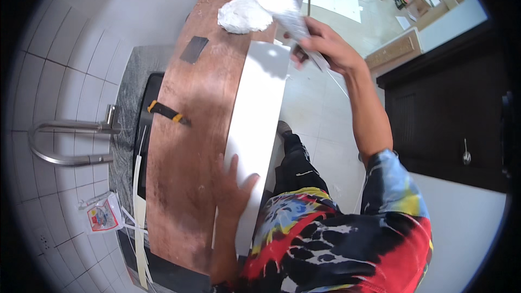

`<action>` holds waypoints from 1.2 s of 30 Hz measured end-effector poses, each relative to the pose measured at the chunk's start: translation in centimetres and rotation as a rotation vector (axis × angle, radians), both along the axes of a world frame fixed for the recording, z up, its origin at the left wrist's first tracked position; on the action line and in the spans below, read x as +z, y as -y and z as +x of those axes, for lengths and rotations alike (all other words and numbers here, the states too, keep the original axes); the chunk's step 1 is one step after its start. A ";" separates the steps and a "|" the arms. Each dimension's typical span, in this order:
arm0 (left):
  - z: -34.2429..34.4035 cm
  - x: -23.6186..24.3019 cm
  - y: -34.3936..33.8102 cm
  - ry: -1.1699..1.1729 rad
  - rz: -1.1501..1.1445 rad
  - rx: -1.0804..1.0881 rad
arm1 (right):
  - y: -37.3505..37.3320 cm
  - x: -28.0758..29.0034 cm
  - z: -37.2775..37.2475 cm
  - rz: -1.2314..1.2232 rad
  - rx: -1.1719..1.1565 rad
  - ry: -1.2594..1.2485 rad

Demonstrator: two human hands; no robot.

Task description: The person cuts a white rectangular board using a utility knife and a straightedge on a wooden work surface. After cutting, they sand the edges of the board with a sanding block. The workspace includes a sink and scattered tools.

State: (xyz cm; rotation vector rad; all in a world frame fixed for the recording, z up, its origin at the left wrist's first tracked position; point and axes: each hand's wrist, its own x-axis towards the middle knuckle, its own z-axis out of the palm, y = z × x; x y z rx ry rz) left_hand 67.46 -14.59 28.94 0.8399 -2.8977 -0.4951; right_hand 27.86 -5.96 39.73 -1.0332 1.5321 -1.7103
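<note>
A brown board point(182, 179) carries the white panel point(260, 92) at its right. A blurred grey-white object point(274, 1) sits gripped in the right hand point(334, 49); the left hand point(234, 191) lies spread on the panel. Left, a packet point(103, 216) bears red print, too small to read.

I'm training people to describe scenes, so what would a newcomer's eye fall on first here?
Probably the colourful tie-dye shirt at the lower right. Next would come the long white panel along the right side of the reddish-brown board, the left hand spread at its near end. By its far end, the right hand holds a blurred whitish thing.
</note>
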 end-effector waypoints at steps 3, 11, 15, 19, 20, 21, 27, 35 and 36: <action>2.5 1.6 -0.6 0.036 -0.188 -0.066 | -7.6 -0.6 4.9 0.150 -0.315 0.077; 4.2 0.6 -1.9 -0.006 -0.173 -0.015 | -7.1 -13.6 7.0 0.064 -0.699 0.565; 5.0 -0.2 -1.7 -0.031 -0.123 -0.011 | -0.5 -16.1 5.2 0.023 -0.702 0.541; 4.5 0.7 -1.9 0.044 -0.059 -0.020 | 2.4 -17.9 0.7 0.324 -0.885 0.097; 4.5 1.0 -1.5 0.035 -0.030 -0.020 | 3.4 -17.7 -0.1 0.309 -0.891 0.128; 4.5 1.3 -1.2 0.049 -0.048 -0.013 | 4.4 -17.4 -1.1 0.289 -0.905 0.156; 5.1 0.8 -1.1 0.039 -0.096 -0.032 | 4.9 -17.8 -2.4 0.233 -0.759 0.240; 5.7 -2.4 -0.3 -0.132 -0.086 -0.106 | 2.1 -17.3 10.0 0.410 -0.857 -0.029; 5.4 -2.4 -0.5 -0.152 -0.050 -0.110 | 1.2 -18.0 11.4 0.396 -0.865 0.028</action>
